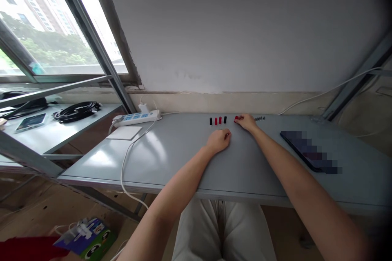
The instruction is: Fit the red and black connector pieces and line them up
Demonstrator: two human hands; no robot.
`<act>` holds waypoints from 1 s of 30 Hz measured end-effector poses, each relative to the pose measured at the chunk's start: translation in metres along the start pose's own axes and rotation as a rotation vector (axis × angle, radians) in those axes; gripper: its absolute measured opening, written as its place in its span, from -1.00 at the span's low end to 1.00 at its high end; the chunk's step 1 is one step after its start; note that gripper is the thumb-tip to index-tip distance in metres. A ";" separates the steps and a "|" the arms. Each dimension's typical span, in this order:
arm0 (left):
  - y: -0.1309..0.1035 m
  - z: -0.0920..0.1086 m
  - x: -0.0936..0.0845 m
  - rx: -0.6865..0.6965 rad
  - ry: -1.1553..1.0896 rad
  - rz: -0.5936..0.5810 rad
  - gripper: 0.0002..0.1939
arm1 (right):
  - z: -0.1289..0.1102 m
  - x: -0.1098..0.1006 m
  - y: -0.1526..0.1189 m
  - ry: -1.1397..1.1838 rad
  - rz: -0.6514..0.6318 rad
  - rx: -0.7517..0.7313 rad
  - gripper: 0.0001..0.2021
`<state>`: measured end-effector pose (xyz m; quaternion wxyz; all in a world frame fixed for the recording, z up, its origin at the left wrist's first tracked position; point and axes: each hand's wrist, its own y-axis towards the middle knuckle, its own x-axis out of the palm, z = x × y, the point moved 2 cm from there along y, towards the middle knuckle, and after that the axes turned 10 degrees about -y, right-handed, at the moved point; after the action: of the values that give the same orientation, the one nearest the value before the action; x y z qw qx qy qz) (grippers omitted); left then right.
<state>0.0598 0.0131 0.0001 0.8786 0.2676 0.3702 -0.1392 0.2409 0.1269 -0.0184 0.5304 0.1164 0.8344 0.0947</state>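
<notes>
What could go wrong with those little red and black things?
The left hand is close to the four standing red and black pieces, so a bump might topple some.

The right hand pinches another red piece; it might slip and roll if that grip loosens.

Small dark bits lie just beyond the right hand, so a sideways swing could scatter them.

Red cylinders (220, 120), black cylinders (211, 121); grey tabletop (180, 163), white cable (123, 167)
</notes>
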 end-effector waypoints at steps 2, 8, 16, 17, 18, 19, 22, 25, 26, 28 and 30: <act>0.000 0.000 0.000 -0.010 0.007 -0.007 -0.75 | 0.001 0.003 0.004 0.007 0.009 -0.001 -0.83; 0.000 0.002 0.000 -0.038 -0.008 -0.022 -0.76 | 0.001 0.006 0.010 -0.022 -0.006 -0.010 -0.82; 0.000 0.002 0.000 -0.054 -0.066 -0.002 -0.77 | 0.003 0.004 0.011 -0.069 0.006 0.001 -0.85; 0.000 0.001 0.000 -0.055 -0.066 -0.002 -0.77 | 0.003 0.004 0.011 -0.079 -0.005 -0.003 -0.85; 0.000 0.001 0.001 -0.051 -0.064 -0.004 -0.77 | 0.004 0.005 0.011 -0.089 -0.019 -0.009 -0.85; 0.000 0.001 0.001 -0.045 -0.059 -0.005 -0.77 | 0.004 0.005 0.012 -0.100 -0.034 -0.014 -0.85; 0.000 0.000 0.001 -0.033 -0.039 -0.003 -0.77 | 0.007 0.007 0.013 -0.120 -0.067 -0.010 -0.86; 0.000 0.000 0.001 -0.059 -0.023 -0.016 -0.77 | 0.008 0.008 0.012 -0.128 -0.071 -0.005 -0.89; 0.000 0.001 0.001 -0.066 -0.020 -0.022 -0.76 | 0.008 0.008 0.011 -0.132 -0.069 -0.003 -0.88; 0.000 0.002 0.001 -0.068 -0.018 -0.023 -0.77 | 0.007 0.008 0.010 -0.144 -0.070 0.001 -0.88; 0.000 0.002 0.000 -0.062 -0.020 -0.014 -0.78 | 0.005 0.006 0.009 -0.164 -0.080 0.005 -0.90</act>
<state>0.0614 0.0117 0.0013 0.8892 0.2361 0.3675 -0.1363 0.2441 0.1374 -0.0236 0.5998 0.0916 0.7925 0.0612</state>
